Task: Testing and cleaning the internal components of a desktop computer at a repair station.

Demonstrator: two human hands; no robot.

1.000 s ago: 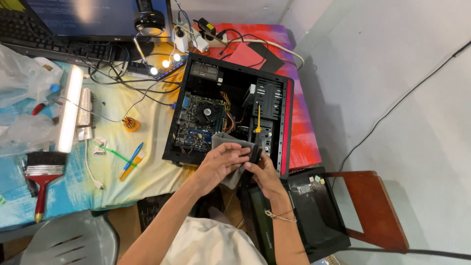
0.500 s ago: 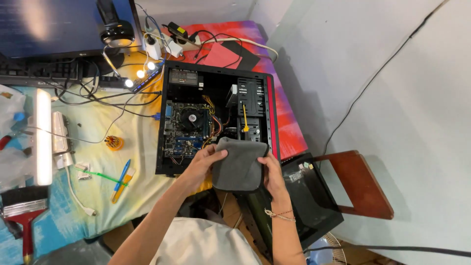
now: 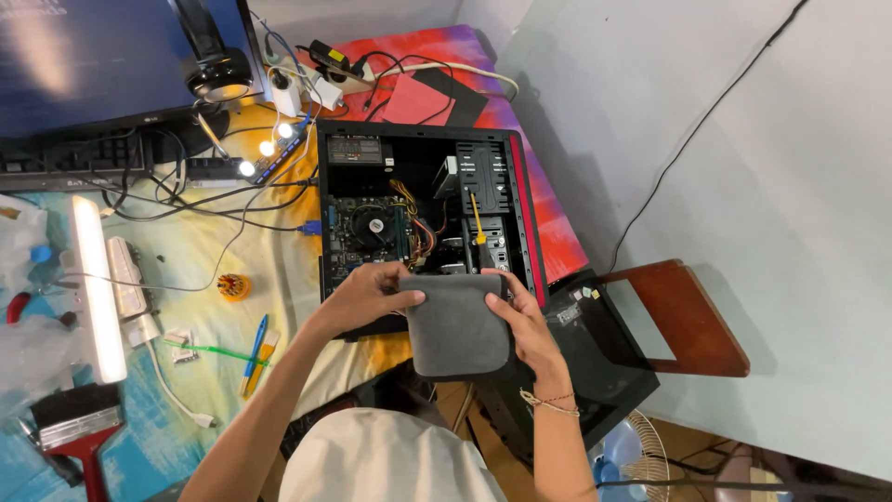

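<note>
A grey cloth (image 3: 457, 325) hangs flat between both my hands, just in front of an open black computer case (image 3: 423, 209) lying on its side. My left hand (image 3: 367, 296) pinches the cloth's upper left corner. My right hand (image 3: 525, 321) grips its right edge. Inside the case I see a green circuit board with a round cooler fan (image 3: 375, 226), coloured wires and a black drive cage. The cloth covers the case's near edge.
A lit white bar lamp (image 3: 96, 288), red-handled brush (image 3: 72, 428), blue and yellow pens (image 3: 254, 349) and tangled cables lie on the patterned tabletop at left. A monitor (image 3: 102, 56) stands at the back. A black side panel (image 3: 595, 358) and brown chair (image 3: 683, 316) are at right.
The cloth was bunched small in my hands one second ago; it is spread out flat now. The view has shifted, so the case sits more centred.
</note>
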